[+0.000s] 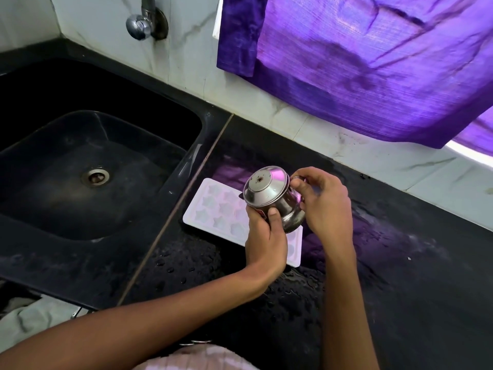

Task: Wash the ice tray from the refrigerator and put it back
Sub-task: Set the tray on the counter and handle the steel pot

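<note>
A white ice tray (pixel 213 206) with star-shaped cells lies flat on the wet black counter, just right of the sink. Over its right half I hold a small lidded steel jug (pixel 269 194), tilted toward the tray. My left hand (pixel 264 236) grips the jug's body from below, thumb on its side. My right hand (pixel 324 201) holds the jug at its handle side, fingers curled near the lid's rim. The tray's right part is hidden behind the jug and my left hand.
A black sink (pixel 88 166) with a steel drain (pixel 95 177) sits to the left, a tap (pixel 145 20) on the wall above it. A purple curtain (pixel 373 62) hangs at the back right. Water drops cover the black counter (pixel 400 263).
</note>
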The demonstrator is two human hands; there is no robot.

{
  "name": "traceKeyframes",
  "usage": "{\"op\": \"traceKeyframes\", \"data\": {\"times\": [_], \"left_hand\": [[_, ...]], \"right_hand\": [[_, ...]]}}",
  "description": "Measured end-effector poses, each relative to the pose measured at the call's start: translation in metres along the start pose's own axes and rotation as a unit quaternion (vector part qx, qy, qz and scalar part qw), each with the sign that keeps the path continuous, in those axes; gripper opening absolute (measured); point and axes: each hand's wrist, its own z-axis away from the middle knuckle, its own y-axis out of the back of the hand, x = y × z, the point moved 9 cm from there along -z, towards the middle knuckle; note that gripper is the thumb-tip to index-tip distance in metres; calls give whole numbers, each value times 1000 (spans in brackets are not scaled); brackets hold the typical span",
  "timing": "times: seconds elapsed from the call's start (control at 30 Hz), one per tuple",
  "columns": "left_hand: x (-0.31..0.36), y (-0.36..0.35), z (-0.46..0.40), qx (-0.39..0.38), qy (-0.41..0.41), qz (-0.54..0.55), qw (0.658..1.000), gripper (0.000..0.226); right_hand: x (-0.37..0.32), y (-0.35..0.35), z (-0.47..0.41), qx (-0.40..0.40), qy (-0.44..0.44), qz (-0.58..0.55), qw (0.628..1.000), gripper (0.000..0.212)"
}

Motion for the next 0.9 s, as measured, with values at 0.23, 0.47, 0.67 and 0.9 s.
{"op": "traceKeyframes", "data": {"times": [0.23, 0.47, 0.67, 0.9], "left_hand": [[1, -1, 3, 25, -30, -5, 999, 50], [-10, 0, 11, 51, 1, -15, 999, 53], [-18, 2, 11, 63, 26, -9, 998, 54], [-19, 2, 14, 62, 40, -7, 997, 57]], "right_hand": [[3, -1, 0, -3, -2, -1, 1000, 16], [0, -16, -3, -59, 4, 36, 998, 16], [-7, -24, -4, -85, 21, 73, 993, 14], [-12, -25, -4, -95, 25, 89, 991, 17]]}}
